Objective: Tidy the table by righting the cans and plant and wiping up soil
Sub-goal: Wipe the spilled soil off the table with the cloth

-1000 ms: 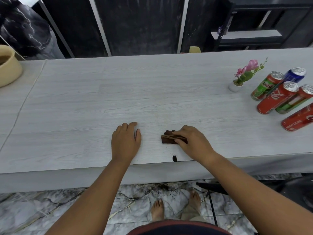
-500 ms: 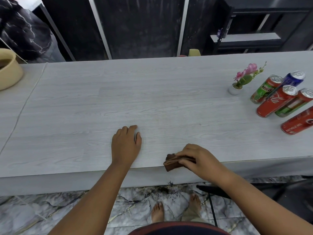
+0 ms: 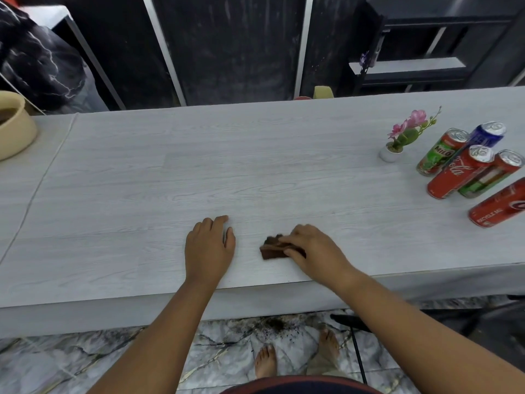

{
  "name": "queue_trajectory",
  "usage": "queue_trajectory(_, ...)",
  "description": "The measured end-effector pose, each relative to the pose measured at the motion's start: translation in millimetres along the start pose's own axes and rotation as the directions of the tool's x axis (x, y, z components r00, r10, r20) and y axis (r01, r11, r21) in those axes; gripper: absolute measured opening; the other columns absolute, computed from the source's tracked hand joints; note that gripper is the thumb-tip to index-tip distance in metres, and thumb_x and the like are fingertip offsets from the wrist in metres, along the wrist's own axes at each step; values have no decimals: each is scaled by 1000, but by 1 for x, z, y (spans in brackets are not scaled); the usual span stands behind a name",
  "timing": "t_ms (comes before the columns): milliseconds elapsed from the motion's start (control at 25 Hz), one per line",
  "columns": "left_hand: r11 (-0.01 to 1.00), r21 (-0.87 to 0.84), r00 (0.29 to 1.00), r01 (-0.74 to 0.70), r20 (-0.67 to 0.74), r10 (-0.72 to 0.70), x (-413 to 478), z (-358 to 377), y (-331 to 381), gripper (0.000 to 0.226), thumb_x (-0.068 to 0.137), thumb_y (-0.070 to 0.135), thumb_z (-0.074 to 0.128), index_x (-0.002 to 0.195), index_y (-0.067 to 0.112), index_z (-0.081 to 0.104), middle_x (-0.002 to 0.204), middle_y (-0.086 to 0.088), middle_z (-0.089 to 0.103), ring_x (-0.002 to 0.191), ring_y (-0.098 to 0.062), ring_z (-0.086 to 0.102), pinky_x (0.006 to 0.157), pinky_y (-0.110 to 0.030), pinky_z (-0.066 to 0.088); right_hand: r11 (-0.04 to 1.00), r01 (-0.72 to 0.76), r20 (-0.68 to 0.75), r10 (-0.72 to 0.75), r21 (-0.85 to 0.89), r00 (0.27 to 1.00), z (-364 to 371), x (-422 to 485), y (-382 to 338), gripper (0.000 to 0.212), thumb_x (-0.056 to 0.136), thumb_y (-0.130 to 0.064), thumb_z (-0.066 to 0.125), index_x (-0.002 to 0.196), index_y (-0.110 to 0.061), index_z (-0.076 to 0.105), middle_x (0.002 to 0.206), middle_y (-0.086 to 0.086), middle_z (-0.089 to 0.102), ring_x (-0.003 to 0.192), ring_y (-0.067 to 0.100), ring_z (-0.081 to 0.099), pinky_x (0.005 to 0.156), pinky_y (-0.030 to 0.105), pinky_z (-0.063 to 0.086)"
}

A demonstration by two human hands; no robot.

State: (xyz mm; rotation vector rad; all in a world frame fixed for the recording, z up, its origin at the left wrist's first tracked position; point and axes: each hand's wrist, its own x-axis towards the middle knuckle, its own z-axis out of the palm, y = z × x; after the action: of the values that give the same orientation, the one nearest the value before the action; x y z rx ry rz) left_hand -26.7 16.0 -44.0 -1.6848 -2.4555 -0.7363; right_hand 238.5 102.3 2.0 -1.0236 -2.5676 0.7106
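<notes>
**Wiping cloth pressed down near the table's front edge**

The brown folded cloth (image 3: 275,248) lies on the pale wood-grain table (image 3: 255,172), a little back from the near edge and right of the middle. The right hand (image 3: 312,250) grasps it, fingers curled over the top and thumb tucked against the near side. The left hand (image 3: 208,247) lies just beside it, palm down and flat on the table, fingers loose and holding nothing.

Far off to the right stands the small white plant pot (image 3: 389,155), upright, with a green stem and pink flowers (image 3: 410,123) leaning right. Close by it is a cluster of cans with their tops showing: a green Milo can (image 3: 439,155), a blue can (image 3: 486,135) behind it, a red Coca-Cola can (image 3: 456,176) in front, and a green-and-red can (image 3: 493,176) pressed against the Coca-Cola one. Another red can (image 3: 498,207) sits nearest the front and is cut off by the side of the view, so I cannot tell how it stands. At the far left a tan bowl (image 3: 17,132) holds something dark brown.

Between the hands and the cans the tabletop is a wide stretch of bare board, and likewise leftward to the bowl. Below the front edge, dark soil (image 3: 275,325) is scattered on the marble floor tiles (image 3: 85,362), just ahead of the person's bare feet (image 3: 265,362).
</notes>
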Motion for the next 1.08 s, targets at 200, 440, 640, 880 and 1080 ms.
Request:
queue_trajectory(200,1000,1,1000,4,-5,-4,0,1,1,33,104,25,65,134,12,71,105,-9,72,96,-30,67,82,-46,55,989,-29,126,11,145,992,-8,-49,-1,30,100,-22,76,130,-23,79,109,-6,71,104,10,65,90,26,53)
queue_trajectory(440,1000,-4,1000,12,12,-12,1,-1,3,34,105,26,63,135,12,71,105,-9,72,97,-30,67,84,-47,55,921,-273,-170,327,278,929,-44,24,26,29,95,-18,81,124,-22,81,101,-5,70,97,11,65,83,12,42)
queue_trajectory(640,1000,-1,1000,21,10,-21,1,-1,1,34,105,27,64,135,13,71,103,-8,72,96,-29,67,84,-46,54,895,-418,-142,439,158,887,-63,59,73,35,100,-17,74,135,-21,75,119,2,71,117,23,65,96,21,41)
queue_trajectory(880,1000,2,1000,11,-2,-11,1,1,0,33,105,27,63,133,13,71,103,-7,71,96,-29,66,83,-44,54,954,-233,-60,248,190,967,-27,21,37,29,95,-14,81,123,-18,81,105,-2,70,102,18,66,92,31,53)
queue_trajectory(1080,1000,17,1000,3,0,-3,2,1,0,33,105,28,63,133,14,71,104,-8,71,97,-29,67,83,-44,54,984,-19,152,-8,176,988,2,-33,-15,29,99,-23,77,128,-22,79,107,-8,70,103,8,62,91,22,49)
